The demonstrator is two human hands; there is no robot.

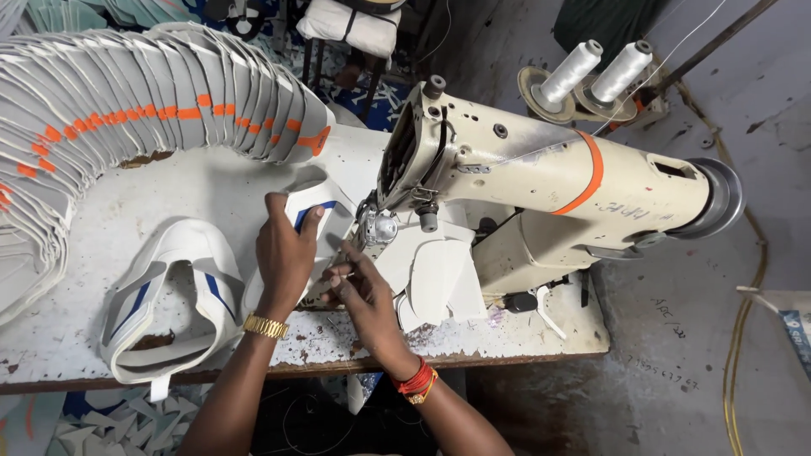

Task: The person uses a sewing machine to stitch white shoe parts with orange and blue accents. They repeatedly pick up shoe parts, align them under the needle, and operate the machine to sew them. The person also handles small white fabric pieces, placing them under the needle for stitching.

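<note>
My left hand (285, 253), a gold watch on its wrist, presses flat on a white shoe-upper piece with a blue stripe (317, 207) at the needle of a cream sewing machine (541, 181). Just right of it, my right hand (359, 287) pinches the near edge of the same piece, with red bangles on that wrist. The needle and presser foot (378, 226) stand right beside my fingers. A stack of finished white and blue uppers (173, 291) lies left of my left hand.
A long curved row of white pieces with orange marks (127, 101) fills the table's far left. Loose white cut pieces (439, 274) lie under the machine arm. Two white thread cones (596, 72) stand behind it. The worn white table (76, 253) ends near me; scraps lie on the floor.
</note>
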